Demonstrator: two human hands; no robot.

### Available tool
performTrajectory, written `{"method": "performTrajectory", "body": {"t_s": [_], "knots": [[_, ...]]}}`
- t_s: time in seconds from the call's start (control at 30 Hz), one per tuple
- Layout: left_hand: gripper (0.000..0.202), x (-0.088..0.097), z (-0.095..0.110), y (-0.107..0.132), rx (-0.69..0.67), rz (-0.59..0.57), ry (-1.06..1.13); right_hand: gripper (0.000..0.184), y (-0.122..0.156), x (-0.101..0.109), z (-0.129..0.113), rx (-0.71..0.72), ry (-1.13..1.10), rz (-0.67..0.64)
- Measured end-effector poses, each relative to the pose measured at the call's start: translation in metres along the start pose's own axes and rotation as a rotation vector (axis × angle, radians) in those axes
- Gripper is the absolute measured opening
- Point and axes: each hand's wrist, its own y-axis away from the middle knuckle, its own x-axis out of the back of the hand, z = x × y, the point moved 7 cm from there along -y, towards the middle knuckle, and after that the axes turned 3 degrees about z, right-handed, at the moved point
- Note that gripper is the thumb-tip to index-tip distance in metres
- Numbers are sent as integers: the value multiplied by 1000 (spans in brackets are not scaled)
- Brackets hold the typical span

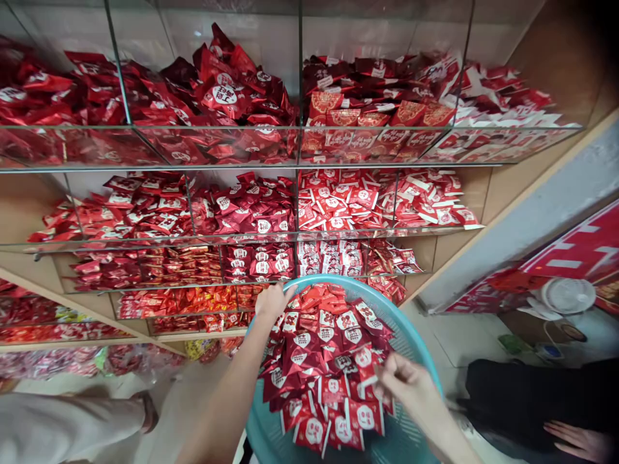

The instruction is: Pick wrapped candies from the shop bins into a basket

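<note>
A teal plastic basket (425,341) with slotted sides holds a heap of small red wrapped sweets (333,341), many with white labels. At the basket's far left, my left hand (272,301) is closed over the rim. My right hand (403,380) is inside the basket's right side, its thumb and fingers pinched on the edge of a red sweet packet (366,363) with a white label. Other packets lie under and around that one, and part of it is covered by my fingers.
Glass-fronted shelves (213,169) full of red packets (225,96) rise ahead. A white fan (567,296) stands at the right. A person in black clothing (522,406) is at the lower right, and another person's light trouser leg (77,422) at the lower left.
</note>
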Motion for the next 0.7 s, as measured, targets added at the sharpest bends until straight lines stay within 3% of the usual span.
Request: {"method": "performTrajectory", "body": {"t_s": [0.13, 0.4, 0.7], "knots": [[77, -2, 0, -1, -5, -9, -1, 32, 5, -5, 29, -26, 36, 42], [75, 0, 0, 0, 7, -24, -2, 5, 5, -18, 22, 41, 101, -105], [75, -1, 0, 0, 18, -19, 1, 47, 18, -15, 24, -43, -8, -188]]}}
